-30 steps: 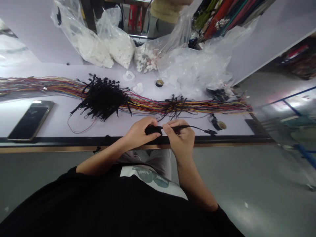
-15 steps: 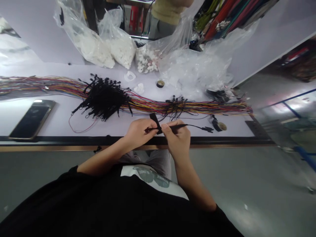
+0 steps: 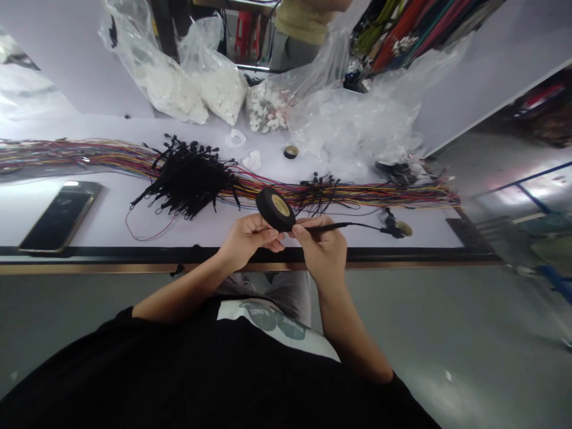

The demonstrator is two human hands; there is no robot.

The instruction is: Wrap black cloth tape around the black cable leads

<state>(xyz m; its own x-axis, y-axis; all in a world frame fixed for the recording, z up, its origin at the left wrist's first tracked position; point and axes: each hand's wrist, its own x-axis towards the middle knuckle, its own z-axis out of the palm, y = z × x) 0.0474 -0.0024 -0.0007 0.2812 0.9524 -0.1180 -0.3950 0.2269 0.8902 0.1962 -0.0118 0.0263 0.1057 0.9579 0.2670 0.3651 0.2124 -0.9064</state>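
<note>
My left hand (image 3: pixel 246 239) is closed, with thumb and fingers at the lower edge of a roll of black tape (image 3: pixel 276 210). The roll is tilted, so its pale yellow core faces up. Close beside it, my right hand (image 3: pixel 327 245) pinches a black-wrapped cable (image 3: pixel 328 227), with the thumb tip near the roll's edge. The cable runs out to the right as a thin lead ending in a black connector (image 3: pixel 391 229). My fingers hide the cable's other end and where the tape meets it.
A long bundle of coloured wires (image 3: pixel 263 190) crosses the table behind my hands, with a heap of black connector leads (image 3: pixel 187 179) on it. A phone (image 3: pixel 60 215) lies left. Another tape roll (image 3: pixel 291 152) and plastic bags of white parts (image 3: pixel 223 92) are farther back. A person (image 3: pixel 300 27) stands beyond.
The tape roll has turned from edge-on to showing its core and sits higher above my fingers. The cable's connector end has shifted right, over the tape roll lying there.
</note>
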